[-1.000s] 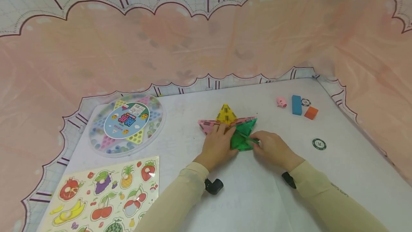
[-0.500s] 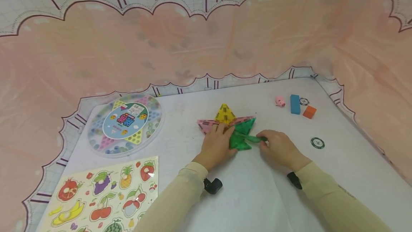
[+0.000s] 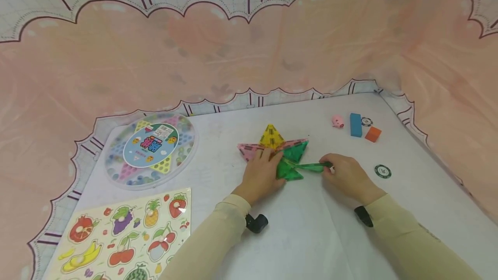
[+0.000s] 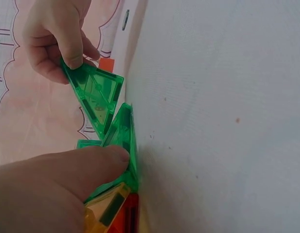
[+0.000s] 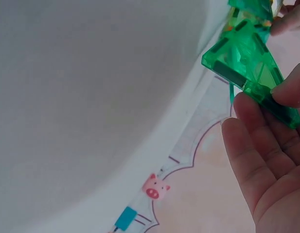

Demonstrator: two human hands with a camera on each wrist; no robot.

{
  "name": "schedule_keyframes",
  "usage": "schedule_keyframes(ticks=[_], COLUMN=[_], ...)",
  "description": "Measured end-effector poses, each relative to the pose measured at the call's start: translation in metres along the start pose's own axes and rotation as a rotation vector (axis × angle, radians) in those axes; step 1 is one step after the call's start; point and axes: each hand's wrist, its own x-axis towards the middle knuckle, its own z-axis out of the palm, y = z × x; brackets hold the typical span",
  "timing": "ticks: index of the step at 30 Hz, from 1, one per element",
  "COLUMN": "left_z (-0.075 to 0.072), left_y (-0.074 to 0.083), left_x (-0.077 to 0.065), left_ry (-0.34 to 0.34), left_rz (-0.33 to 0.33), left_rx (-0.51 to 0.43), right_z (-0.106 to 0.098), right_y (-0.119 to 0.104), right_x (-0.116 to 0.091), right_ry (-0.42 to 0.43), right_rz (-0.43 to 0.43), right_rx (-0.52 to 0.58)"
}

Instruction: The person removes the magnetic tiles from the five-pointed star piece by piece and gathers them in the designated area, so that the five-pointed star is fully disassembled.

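Observation:
A star-like shape of translucent magnetic tiles lies on the white table: a yellow point (image 3: 272, 136), pink tiles (image 3: 247, 151) and green tiles (image 3: 288, 171). My left hand (image 3: 261, 175) rests over its middle and left. In the left wrist view my left thumb (image 4: 108, 158) presses on a green tile, with amber and red tiles below it; the other fingers are hidden there. My right hand (image 3: 346, 175) pinches a green triangular tile (image 5: 244, 56) by one corner, between thumb and fingers. That tile is tilted, just right of the green part; whether its far tip touches cannot be told.
Left on the table are a round marble-game board (image 3: 151, 146) and a fruit puzzle board (image 3: 128, 232). At right sit a pink pig figure (image 3: 337, 121), a blue block (image 3: 355, 125), an orange block (image 3: 373, 134) and two chips (image 3: 383, 171). A patterned curtain (image 3: 249, 59) surrounds the table.
My right hand has moved right, drawing the pinched green tile away from beside the left hand, so more of it shows. My left hand has stayed on the star.

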Motion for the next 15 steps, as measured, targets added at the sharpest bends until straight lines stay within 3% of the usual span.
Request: schedule_keyframes(ticks=[15], left_z=[-0.001], left_y=[0.000], left_x=[-0.001], left_ry=[0.009], left_rz=[0.014], left_rx=[0.014], right_z=[-0.014], right_y=[0.023], right_x=[-0.004], right_ry=[0.010], right_rz=[0.131], right_rx=[-0.006])
